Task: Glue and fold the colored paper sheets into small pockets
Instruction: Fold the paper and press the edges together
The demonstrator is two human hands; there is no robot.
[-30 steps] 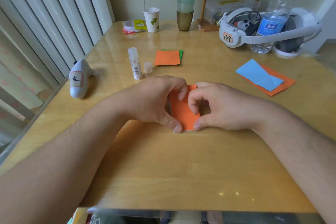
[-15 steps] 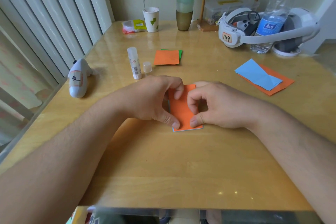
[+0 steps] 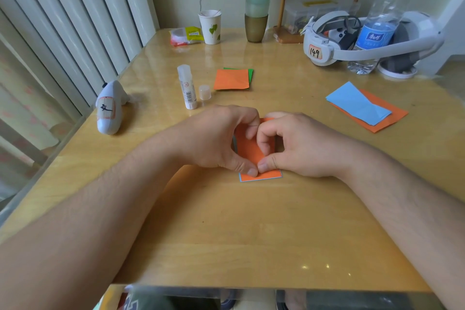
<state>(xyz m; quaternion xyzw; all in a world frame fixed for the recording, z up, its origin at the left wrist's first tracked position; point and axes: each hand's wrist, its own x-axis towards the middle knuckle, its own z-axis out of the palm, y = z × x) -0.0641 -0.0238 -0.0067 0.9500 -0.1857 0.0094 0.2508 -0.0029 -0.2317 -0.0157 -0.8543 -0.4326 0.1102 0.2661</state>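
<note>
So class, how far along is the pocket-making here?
Done: an orange folded piece on a green one beyond the uncapped white glue stick. In hand: left hand and right hand press thumbs on an orange folded paper. Left: the light-blue sheet on an orange sheet at right.

Orange folded paper [image 3: 249,151], seemingly blue-edged; yellowish wooden table [image 3: 226,234]

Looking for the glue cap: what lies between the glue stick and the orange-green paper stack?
The small clear cap stands between glue stick and stack, in the head view.
</note>
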